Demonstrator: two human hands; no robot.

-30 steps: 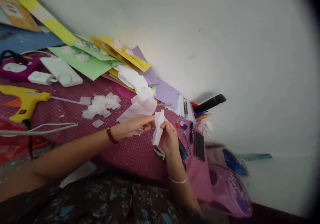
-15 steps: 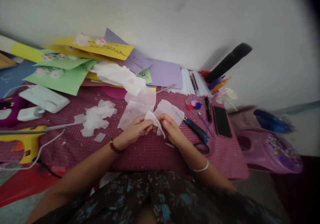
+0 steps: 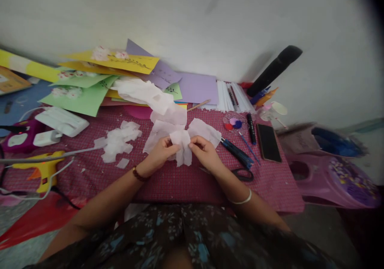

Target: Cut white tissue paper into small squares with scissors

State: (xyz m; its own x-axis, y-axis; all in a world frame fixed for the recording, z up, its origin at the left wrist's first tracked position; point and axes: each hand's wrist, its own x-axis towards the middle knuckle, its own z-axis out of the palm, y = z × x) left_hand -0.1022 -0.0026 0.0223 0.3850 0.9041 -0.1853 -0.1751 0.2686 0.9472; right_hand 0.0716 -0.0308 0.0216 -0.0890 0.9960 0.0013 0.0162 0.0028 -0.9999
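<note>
A small sheet of white tissue paper [image 3: 182, 147] hangs between my hands, creased down its middle. My left hand [image 3: 160, 154] pinches its left edge between thumb and fingers. On the other edge, my right hand [image 3: 205, 151] has a similar pinch. Behind them, larger pieces of tissue paper [image 3: 200, 131] lie flat on the checked tablecloth [image 3: 168, 187]. To the left is a loose heap of small cut tissue squares [image 3: 115, 144]. Scissors [image 3: 242, 175] lie close to my right wrist, partly hidden by it.
A yellow glue gun [image 3: 48, 169] with cables and a white power adapter [image 3: 63, 121] lie at left. Coloured cards [image 3: 120, 63] with paper flowers are stacked at the back. At right are a blue-handled tool [image 3: 237, 153], a black marker [image 3: 251, 129], a paint palette [image 3: 233, 122] and a phone [image 3: 269, 143].
The tissue piece was bunched and slanted between my fingers; now it is spread wider and faces me. My hands have moved slightly apart. The view has shifted a little.
</note>
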